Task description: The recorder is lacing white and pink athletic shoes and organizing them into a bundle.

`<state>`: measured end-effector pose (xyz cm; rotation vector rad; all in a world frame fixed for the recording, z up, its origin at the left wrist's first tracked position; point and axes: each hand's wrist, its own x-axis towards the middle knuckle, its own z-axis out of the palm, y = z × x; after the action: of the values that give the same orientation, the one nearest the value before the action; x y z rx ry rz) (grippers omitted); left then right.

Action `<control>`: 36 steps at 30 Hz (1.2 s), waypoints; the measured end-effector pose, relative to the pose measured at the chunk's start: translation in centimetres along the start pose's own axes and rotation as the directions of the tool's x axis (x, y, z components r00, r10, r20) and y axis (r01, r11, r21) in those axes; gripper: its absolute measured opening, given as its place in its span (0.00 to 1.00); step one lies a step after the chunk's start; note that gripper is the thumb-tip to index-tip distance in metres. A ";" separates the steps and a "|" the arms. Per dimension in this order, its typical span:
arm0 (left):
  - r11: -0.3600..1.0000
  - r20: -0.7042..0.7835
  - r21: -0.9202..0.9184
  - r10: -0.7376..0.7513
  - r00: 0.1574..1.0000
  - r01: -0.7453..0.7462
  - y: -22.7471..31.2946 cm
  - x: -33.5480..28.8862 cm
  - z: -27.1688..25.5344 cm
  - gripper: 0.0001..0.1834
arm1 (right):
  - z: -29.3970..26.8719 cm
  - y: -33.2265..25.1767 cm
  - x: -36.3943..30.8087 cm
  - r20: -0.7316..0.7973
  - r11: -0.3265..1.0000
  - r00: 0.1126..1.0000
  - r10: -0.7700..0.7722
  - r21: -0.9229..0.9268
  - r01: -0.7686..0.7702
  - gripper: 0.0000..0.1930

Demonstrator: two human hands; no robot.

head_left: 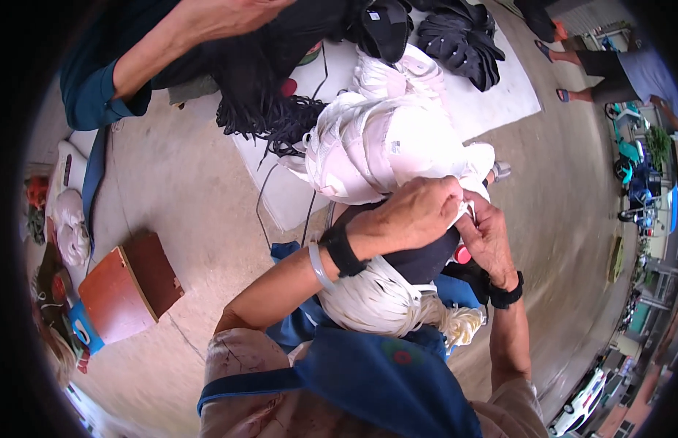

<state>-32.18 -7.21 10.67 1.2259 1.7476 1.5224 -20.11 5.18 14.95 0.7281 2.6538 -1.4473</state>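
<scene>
My left hand (412, 215) is closed, its fingertips pinched near a thin white strap (464, 210). Close on its right, my right hand (488, 237) pinches the same strap between thumb and fingers. Just beyond my hands lies a heap of white moulded cups with straps (386, 142), which look like bra parts. A thick bundle of white straps (368, 296) rests across my lap, below my wrists. Dark cloth (419, 259) shows between that bundle and my hands. Where the strap ends is hidden by my fingers.
Across the white table (518, 102) are black cups (459, 44) and tangled black straps (273, 120). Another person's forearm (160, 55) reaches in at upper left. A reddish-brown wooden box (120, 292) stands on the floor at left. Someone in shorts (609, 77) is at far right, near parked scooters (627, 157).
</scene>
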 end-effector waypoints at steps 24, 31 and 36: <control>0.868 -0.333 0.104 -0.430 0.839 0.486 -5.6 -4.9 -4.4 0.46 | -0.5 1.4 5.7 0.245 0.984 0.967 0.077 -0.172 -0.035 0.33; 0.937 -0.394 0.308 -0.032 0.918 0.165 -3.4 -2.6 -0.5 0.32 | -1.5 3.3 6.2 0.203 0.999 0.979 -0.018 0.032 0.012 0.21; 0.963 -0.359 0.249 -0.007 0.933 0.103 -6.1 -1.3 -0.4 0.29 | -1.6 4.2 6.4 0.187 0.985 0.974 0.128 0.087 -0.146 0.16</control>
<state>-33.77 -8.30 4.71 1.0560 2.2639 1.5909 -23.77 10.87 10.94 0.7327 2.3625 -1.5389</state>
